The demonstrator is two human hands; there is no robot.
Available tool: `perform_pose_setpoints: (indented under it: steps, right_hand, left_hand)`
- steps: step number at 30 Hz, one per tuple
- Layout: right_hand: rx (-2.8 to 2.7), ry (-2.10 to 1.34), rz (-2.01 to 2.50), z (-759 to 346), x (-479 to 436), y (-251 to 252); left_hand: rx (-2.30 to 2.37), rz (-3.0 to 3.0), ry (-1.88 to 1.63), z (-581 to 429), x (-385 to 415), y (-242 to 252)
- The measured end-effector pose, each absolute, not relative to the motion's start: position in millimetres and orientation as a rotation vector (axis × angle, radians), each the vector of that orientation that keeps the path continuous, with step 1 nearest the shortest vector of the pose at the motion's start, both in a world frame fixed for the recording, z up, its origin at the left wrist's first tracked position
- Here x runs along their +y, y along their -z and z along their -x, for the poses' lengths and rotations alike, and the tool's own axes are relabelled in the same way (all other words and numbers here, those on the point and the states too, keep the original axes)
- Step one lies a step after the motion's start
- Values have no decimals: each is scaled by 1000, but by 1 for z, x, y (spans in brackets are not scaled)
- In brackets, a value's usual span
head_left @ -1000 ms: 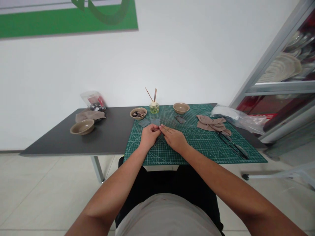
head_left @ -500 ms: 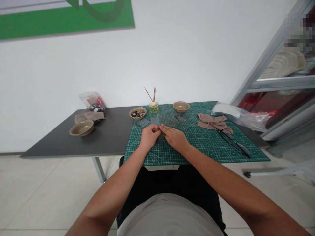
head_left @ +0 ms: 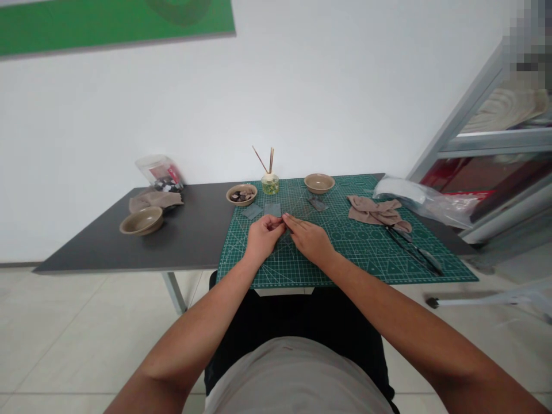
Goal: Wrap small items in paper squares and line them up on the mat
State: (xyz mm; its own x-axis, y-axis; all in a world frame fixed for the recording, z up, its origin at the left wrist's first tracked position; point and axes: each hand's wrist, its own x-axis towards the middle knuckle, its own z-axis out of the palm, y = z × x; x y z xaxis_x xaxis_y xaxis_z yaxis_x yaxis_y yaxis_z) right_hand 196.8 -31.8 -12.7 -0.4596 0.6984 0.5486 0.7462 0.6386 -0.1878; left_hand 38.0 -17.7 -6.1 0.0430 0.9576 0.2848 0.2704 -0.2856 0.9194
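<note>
My left hand (head_left: 264, 236) and my right hand (head_left: 309, 237) meet fingertip to fingertip above the green cutting mat (head_left: 357, 253). Both are closed in a pinch around something small and dark, mostly hidden by the fingers. Just beyond my left hand lie small greyish translucent bags (head_left: 272, 209). Another small bag (head_left: 318, 203), with something dark in it, rests past my right hand. A tan bowl (head_left: 241, 195) of dark and pale stones stands behind the left bags. Farther right is a second tan bowl (head_left: 319, 183).
A reed diffuser (head_left: 270, 184) stands near the wall. On the mat's right lie a brown cloth (head_left: 377, 211), black-handled tongs (head_left: 414, 250) and a plastic bag (head_left: 425, 195). At left on the dark table (head_left: 103, 247) are another bowl (head_left: 142, 222), a cloth and a clear jar (head_left: 159, 172).
The view has shifted slightly. Both hands stay pressed together at nearly the same place, with only a small movement of the fingers.
</note>
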Motion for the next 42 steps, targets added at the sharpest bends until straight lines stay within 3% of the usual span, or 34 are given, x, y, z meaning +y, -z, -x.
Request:
perform_pose_setpoints:
  steps: [17,27,42]
  right_hand:
    - [-2125,13,1344,-201,-30,11]
    - [-2036,3,1365,-203,-30,11]
    - [-2303,120,1075,-196,-34,11]
  left_hand:
    - [1017,-1521,-1449,-40,-16,9]
    - [965,-1354,-1327,-41,-8,14]
    - [1357,-1775,-1191,-37,-18,5]
